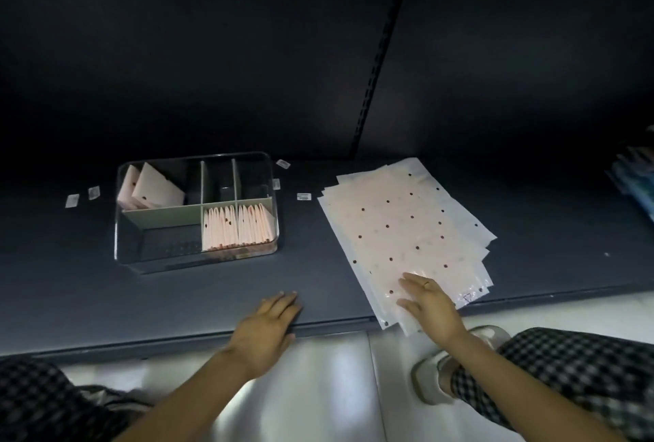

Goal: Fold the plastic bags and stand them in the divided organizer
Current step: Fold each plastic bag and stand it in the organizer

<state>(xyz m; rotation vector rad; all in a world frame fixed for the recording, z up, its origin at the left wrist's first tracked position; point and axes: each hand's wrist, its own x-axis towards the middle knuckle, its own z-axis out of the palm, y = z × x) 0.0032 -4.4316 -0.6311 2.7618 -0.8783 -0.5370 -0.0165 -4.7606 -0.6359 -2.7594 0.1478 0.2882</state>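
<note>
Shelf: I am crouching before a dark blue-grey shelf that is running across my view.
Back wall: dark panels are rising behind it, a slotted upright dividing them.
Floor: pale glossy tiles are reflecting light below me.
Light: dimness is hanging over everything.

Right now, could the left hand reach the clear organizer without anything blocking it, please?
Probably yes: the left hand lies flat at the shelf's front edge, with only bare surface between it and the organizer.
</note>
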